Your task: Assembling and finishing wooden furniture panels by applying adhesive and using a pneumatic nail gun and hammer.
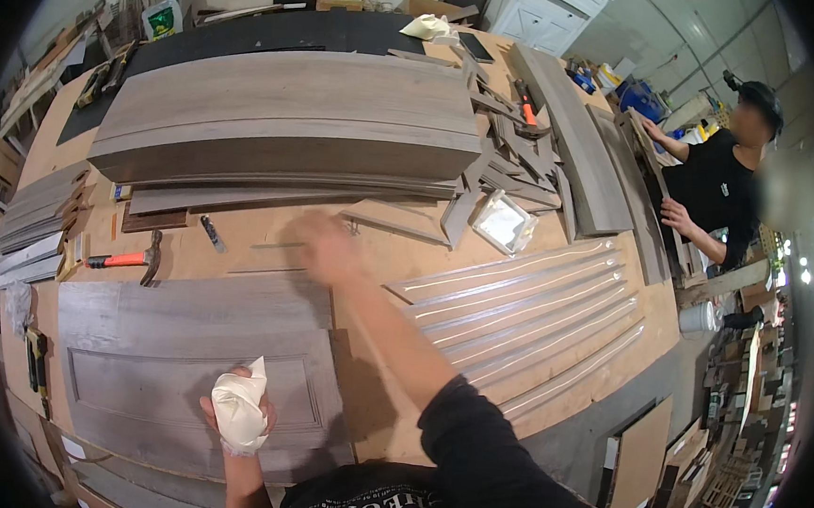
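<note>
My left hand (263, 416) is wrapped round a cream-coloured soft bag (240, 409) with a twisted, pointed end. It is above a grey wood-grain panel (186, 310) with a recessed frame. My right arm reaches across the table, and my right hand (330, 249) is smeared by motion, so its fingers cannot be read. Beneath and beside that hand lie thin grey strips (272, 270). A mitred grey moulding piece (395, 223) is just to its right. To the right of my right arm, several long mouldings (516, 309) lie side by side, with pale lines along them.
A large grey box-like wooden piece (290, 104) spans the back. Hammers with orange handles lie at left (128, 259) and among offcuts (528, 107). A utility knife (211, 233) and a clear-lidded box (503, 223) rest on the table (181, 252). A co-worker (714, 181) holds a board at right.
</note>
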Available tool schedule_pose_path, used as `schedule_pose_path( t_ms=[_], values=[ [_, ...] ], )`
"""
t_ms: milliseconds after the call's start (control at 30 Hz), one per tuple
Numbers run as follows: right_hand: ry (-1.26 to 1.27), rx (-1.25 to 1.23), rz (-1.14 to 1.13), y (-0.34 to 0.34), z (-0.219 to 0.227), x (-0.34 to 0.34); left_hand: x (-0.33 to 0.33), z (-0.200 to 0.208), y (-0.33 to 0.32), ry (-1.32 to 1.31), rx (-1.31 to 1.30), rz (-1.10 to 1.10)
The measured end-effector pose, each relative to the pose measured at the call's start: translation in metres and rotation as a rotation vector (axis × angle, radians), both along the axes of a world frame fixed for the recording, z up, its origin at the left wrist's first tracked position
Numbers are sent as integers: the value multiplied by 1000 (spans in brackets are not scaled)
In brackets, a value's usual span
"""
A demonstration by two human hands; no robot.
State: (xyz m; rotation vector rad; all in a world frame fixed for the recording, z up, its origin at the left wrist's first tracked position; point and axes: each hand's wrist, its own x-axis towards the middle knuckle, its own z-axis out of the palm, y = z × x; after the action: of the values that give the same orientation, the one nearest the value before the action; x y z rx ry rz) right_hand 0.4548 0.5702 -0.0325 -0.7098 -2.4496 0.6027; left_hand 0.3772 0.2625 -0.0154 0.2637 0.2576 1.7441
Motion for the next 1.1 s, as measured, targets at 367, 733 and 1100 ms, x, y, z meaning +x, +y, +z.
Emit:
schedule_pose_path(
  t_ms=[367,733,1100],
  values=[
    [-266,52,-281,56,44,112,-8,-6,-3,82,-29,-24],
    [-487,5,-215,37,47,109,-6,-3,-4,20,-6,-38],
    [-329,44,-423,57,12,118,-2,3,25,59,-6,-145]
  ],
)
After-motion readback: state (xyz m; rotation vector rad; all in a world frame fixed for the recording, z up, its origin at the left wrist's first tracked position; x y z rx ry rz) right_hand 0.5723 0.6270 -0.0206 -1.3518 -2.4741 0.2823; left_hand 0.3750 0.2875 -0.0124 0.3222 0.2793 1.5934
